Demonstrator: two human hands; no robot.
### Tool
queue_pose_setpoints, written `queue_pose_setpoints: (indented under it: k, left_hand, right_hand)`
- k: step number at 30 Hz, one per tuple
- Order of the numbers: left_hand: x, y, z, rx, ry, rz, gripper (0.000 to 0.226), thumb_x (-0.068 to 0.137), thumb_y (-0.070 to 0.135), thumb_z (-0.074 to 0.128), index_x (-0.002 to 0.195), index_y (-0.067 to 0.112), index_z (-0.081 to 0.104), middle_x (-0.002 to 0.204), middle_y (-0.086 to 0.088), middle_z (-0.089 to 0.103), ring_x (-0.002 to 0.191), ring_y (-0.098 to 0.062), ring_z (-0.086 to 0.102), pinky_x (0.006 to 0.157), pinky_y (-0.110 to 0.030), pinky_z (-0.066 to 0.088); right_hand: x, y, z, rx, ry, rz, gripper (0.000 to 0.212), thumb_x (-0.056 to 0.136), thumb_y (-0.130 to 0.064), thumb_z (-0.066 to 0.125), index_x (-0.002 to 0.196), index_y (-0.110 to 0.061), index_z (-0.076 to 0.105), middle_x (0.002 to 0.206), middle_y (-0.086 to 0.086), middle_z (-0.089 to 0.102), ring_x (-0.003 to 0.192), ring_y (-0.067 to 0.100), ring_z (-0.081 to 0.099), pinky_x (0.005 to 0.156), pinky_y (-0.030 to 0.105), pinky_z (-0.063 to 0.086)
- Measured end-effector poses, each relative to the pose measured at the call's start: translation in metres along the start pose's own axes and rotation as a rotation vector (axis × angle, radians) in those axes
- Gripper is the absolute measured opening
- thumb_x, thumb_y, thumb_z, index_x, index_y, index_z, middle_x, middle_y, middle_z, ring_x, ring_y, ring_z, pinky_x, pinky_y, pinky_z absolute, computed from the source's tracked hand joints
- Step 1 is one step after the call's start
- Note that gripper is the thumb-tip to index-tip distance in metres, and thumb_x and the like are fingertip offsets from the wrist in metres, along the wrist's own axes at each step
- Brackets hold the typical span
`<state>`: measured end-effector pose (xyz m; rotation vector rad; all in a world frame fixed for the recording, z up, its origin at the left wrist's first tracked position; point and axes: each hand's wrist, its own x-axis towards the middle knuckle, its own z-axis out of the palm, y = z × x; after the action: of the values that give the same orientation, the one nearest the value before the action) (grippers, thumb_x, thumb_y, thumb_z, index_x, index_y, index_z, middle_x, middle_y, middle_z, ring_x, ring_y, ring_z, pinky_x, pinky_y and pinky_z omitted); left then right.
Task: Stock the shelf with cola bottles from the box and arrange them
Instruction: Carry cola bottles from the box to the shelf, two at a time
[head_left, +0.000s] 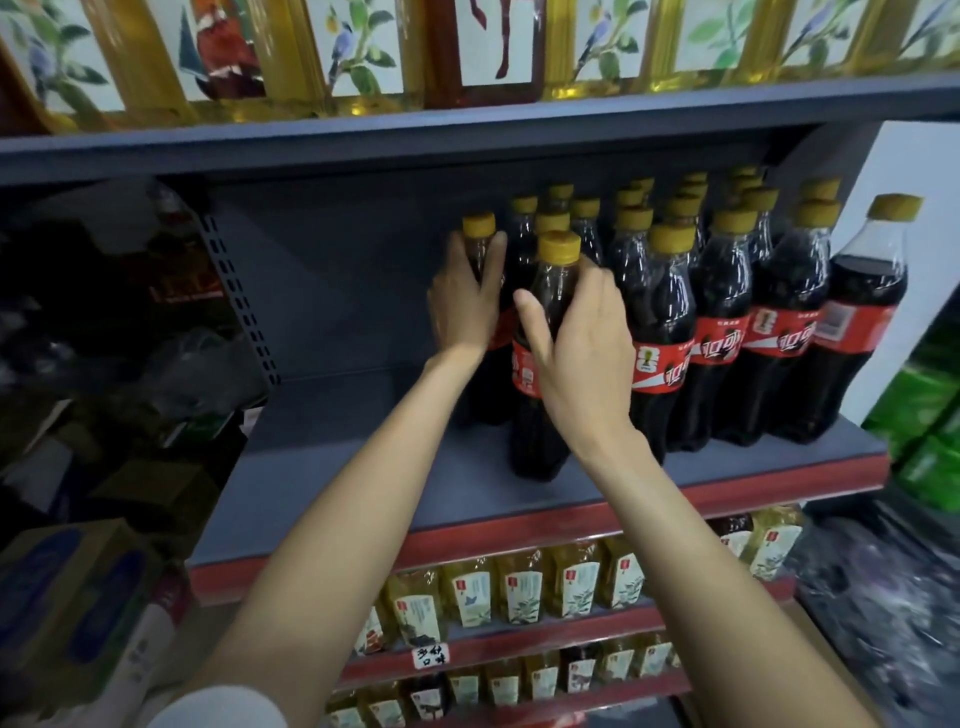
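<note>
Shelf (363, 467) right half stocked with bottles (727, 312), left half bare; left hand (465, 301) and right hand (582, 343) each grip one bottle, placing.

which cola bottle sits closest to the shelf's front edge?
The cola bottle held by the right hand. It stands forward of the packed rows, its base nearest the shelf front; the left hand grips one further back.

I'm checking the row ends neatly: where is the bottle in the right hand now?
In the head view, the right hand grips the bottle standing on the grey shelf, front left of the cola group, just ahead of the one the left hand holds.
</note>
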<state>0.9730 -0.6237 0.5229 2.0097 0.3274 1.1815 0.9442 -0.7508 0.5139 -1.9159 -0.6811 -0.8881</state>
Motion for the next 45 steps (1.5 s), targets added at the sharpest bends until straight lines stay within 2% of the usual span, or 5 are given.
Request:
queue_pose_setpoints:
  k: [16,22,27,32,45]
  left_hand:
    - [-0.003,-0.01,-0.021,-0.012,-0.274,-0.037,0.058,0.098,0.036,0.043,0.15,0.021,0.024,0.151,-0.001,0.039,0.137,-0.019,0.039,0.11,-0.03,0.034]
    - [-0.05,-0.001,-0.074,-0.033,-0.027,0.063,0.04,0.094,0.03,0.047,0.131,0.016,0.052,0.124,0.003,0.063,0.116,-0.01,0.057,0.101,-0.04,0.045]
    - [-0.123,0.006,-0.157,-0.012,0.302,0.189,0.018,0.097,0.017,0.045,0.105,0.015,0.061,0.089,0.005,0.068,0.086,-0.006,0.064,0.079,-0.022,0.048]
    - [-0.205,-0.021,-0.258,0.154,0.449,0.12,0.018,0.096,0.014,0.043,0.09,0.018,0.059,0.069,0.004,0.059,0.063,-0.005,0.057,0.063,-0.017,0.041]
    - [-0.424,-0.154,-0.546,0.705,0.242,-0.573,0.024,0.088,0.032,0.049,0.103,0.022,0.066,0.096,0.014,0.065,0.08,0.001,0.057,0.067,-0.028,0.05]
  right_hand:
    - [-0.019,-0.004,-0.016,0.055,0.048,-0.142,0.05,0.095,-0.021,0.058,0.137,0.002,0.043,0.133,0.021,0.047,0.123,0.031,0.046,0.101,0.023,0.032]
    - [-0.042,-0.024,-0.019,0.307,0.216,-0.326,0.025,0.092,-0.008,0.058,0.115,0.001,0.059,0.112,0.015,0.062,0.108,0.023,0.055,0.095,0.035,0.046]
    - [-0.082,-0.066,-0.004,0.66,0.21,-0.386,0.013,0.094,-0.008,0.053,0.106,-0.005,0.055,0.095,0.004,0.062,0.086,0.02,0.06,0.08,0.03,0.049]
    - [-0.15,-0.125,0.03,0.855,-0.036,-0.362,0.011,0.097,-0.014,0.051,0.103,-0.006,0.055,0.093,0.004,0.06,0.081,0.019,0.06,0.075,0.029,0.049]
    - [-0.386,-0.297,0.181,0.739,-1.017,-0.383,0.024,0.093,-0.019,0.057,0.112,-0.007,0.065,0.101,0.003,0.069,0.093,0.014,0.06,0.082,0.024,0.047]
